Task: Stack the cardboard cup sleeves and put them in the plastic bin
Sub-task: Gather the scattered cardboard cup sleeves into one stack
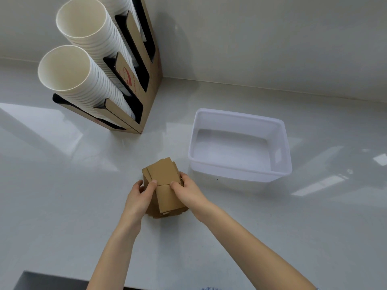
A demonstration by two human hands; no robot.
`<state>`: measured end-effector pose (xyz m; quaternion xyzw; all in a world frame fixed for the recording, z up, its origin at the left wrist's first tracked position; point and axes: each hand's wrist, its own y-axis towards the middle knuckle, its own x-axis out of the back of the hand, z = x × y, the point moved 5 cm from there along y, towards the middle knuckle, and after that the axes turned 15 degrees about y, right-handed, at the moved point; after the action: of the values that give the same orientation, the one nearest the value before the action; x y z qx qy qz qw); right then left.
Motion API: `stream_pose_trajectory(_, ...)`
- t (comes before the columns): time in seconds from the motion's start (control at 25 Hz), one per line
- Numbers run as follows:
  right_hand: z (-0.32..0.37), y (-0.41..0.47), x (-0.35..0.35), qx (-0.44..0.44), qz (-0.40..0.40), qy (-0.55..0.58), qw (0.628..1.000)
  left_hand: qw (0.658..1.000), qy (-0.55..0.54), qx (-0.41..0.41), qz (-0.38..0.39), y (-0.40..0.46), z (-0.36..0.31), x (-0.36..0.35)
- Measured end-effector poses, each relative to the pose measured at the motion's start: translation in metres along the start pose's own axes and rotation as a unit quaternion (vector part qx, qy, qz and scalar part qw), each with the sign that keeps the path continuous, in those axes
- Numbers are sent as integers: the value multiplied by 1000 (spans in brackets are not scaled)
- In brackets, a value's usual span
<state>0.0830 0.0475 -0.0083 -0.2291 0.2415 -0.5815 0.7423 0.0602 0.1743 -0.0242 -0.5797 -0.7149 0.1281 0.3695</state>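
Note:
A loose pile of flat brown cardboard cup sleeves [163, 172] lies on the white counter in the middle of the head view. My left hand [140, 195] grips the pile's left side, thumb on top. On the right side, my right hand [188, 191] holds it the same way. The sleeves are fanned and uneven, some sticking out toward me below my hands. A translucent white plastic bin [278, 143] stands empty just to the right of the pile, a short gap from my right hand.
A cardboard cup dispenser [146, 84] with two tall stacks of white paper cups [83, 80] stands at the back left against the wall. A dark edge [50, 281] runs along the counter's near left side.

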Motion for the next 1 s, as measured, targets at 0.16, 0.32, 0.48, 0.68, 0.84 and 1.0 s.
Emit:
stream_pose_trajectory(0.16,-4,-1,3,0,-5,6,1000,999,-33,6,21,-6,2,-10)
stream_pose_trajectory(0.32,-17,0,15,-15,-58,-61,996,996,-48,0,69,-20,2,-28)
stream_pose_trajectory(0.48,-18,-11,26,-11,-60,-24,998,995,-52,-10,80,-28,2,-32)
stream_pose_trajectory(0.68,-28,-18,33,-24,-42,64,997,991,-76,-16,111,-34,0,-36)
stream_pose_trajectory(0.84,-28,-26,39,-11,-2,115,993,985,-93,-22,141,-39,4,-42)
stream_pose_trajectory(1.0,-31,-34,38,6,5,127,992,984,-94,-45,146,-43,7,-45)
